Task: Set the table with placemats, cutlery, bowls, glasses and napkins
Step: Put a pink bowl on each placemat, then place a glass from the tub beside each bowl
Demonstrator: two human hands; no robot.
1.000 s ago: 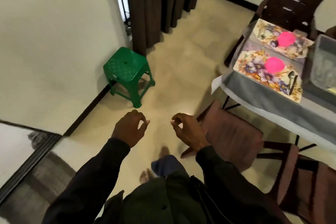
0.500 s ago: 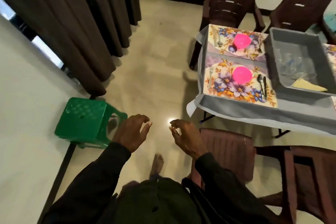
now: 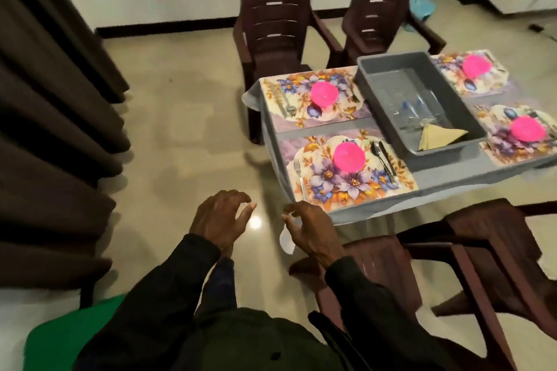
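A table with a grey cloth [image 3: 452, 178] carries several floral placemats. The nearest placemat [image 3: 346, 187] bears a pink bowl [image 3: 349, 156], a fork [image 3: 300, 178] on its left and a spoon and knife [image 3: 384, 159] on its right. Other mats each hold a pink bowl [image 3: 324, 94]. A grey tub [image 3: 388, 111] in the middle holds clear glasses [image 3: 413, 108] and folded beige napkins [image 3: 437, 135]. My left hand [image 3: 221, 220] and right hand [image 3: 310, 229] hover over the floor left of the table's near corner, fingers loosely curled and empty.
Dark brown plastic chairs stand at the far side [image 3: 277, 24] and the near side [image 3: 452, 274] of the table. A brown curtain [image 3: 54, 129] hangs along the left. A green stool [image 3: 69, 337] sits at the bottom left. Tiled floor lies between curtain and table.
The view has swung right and toward the table, so the whole table now shows and the green stool has slid to the bottom left. Both hands keep the same loose pose.
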